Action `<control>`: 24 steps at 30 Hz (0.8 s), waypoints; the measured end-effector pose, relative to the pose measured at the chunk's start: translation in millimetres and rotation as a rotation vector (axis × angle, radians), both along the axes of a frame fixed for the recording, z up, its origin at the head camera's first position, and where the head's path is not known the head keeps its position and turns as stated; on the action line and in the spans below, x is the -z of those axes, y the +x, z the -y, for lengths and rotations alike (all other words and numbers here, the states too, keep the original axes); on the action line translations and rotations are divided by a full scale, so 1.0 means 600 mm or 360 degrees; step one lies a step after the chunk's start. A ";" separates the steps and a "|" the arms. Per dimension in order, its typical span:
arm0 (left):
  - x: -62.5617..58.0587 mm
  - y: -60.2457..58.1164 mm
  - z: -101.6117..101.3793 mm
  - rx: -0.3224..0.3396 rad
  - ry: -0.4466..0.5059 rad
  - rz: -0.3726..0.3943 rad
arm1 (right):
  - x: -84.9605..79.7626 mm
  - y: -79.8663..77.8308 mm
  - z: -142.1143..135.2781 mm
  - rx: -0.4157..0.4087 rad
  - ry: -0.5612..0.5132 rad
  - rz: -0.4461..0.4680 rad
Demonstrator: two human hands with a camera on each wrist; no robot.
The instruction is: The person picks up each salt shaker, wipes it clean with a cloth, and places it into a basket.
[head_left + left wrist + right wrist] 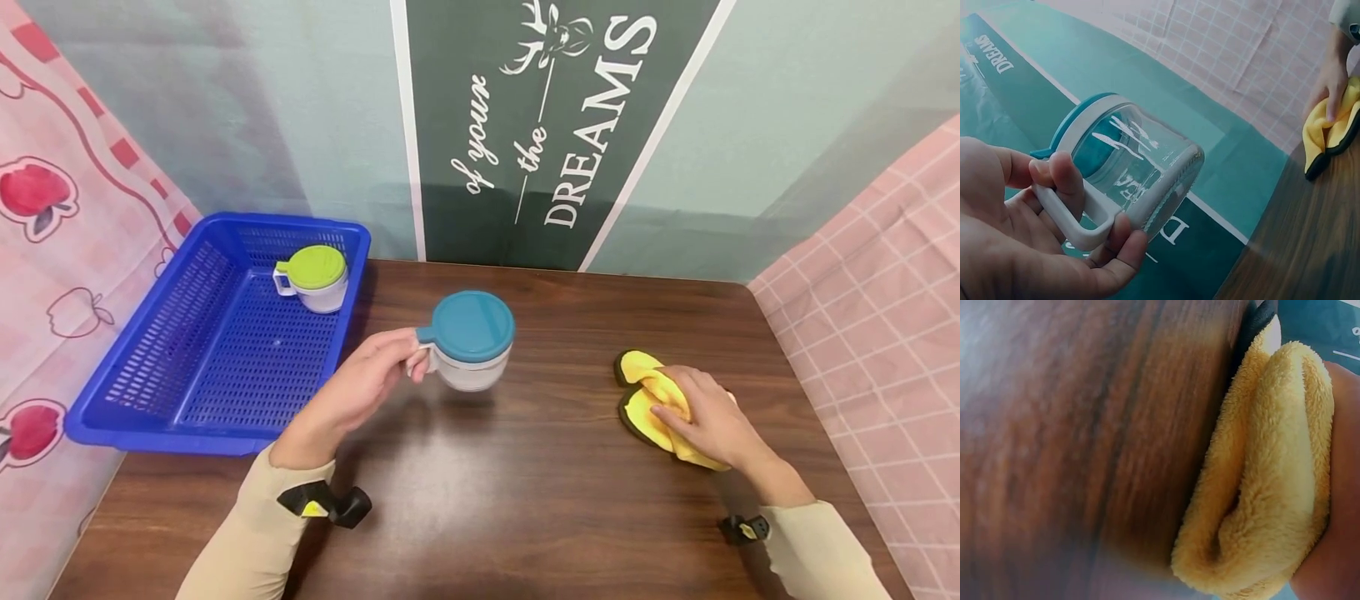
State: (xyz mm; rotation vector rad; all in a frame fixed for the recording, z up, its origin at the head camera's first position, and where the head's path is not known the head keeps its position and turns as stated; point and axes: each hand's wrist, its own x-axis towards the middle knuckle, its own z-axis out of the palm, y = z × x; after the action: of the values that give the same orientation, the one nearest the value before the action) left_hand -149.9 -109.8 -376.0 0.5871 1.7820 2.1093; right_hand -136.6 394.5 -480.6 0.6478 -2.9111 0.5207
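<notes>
My left hand [363,383] holds a clear glass seasoning jar [472,327] by its white handle [1071,219], above the table. A teal lid [474,323] covers the jar, which is tilted in the left wrist view. On the right of the table, my right hand [712,421] grips a bunched yellow cloth [643,410] with dark edging. In the right wrist view the fluffy cloth [1275,469] lies folded over against the hand, hiding most of the fingers.
On the left stands a blue plastic basket [187,444] with perforated walls. Inside, near its far right corner, is a similar jar with a green lid [317,267]. The brown wooden table [540,517] ends at a green printed backdrop [337,125], with pink cloths at both sides.
</notes>
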 end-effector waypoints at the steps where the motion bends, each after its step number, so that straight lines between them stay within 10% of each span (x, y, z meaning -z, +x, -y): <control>1: -0.003 0.003 0.005 -0.0007 -0.0005 0.0002 | 0.001 -0.001 0.000 -0.0005 -0.0001 0.0000; 11: -0.046 0.035 0.062 -0.0030 0.0053 -0.0040 | 0.004 -0.002 -0.002 -0.0016 -0.0012 -0.0016; 24: -0.053 0.035 0.120 0.0009 0.0190 -0.0182 | 0.002 -0.002 -0.002 -0.0020 -0.0018 -0.0015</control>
State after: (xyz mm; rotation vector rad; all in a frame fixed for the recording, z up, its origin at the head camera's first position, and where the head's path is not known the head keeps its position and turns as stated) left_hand -128.9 -181.6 -344.1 0.7575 1.7189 2.2312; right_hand -137.9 395.4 -482.0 0.6654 -2.8953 0.5334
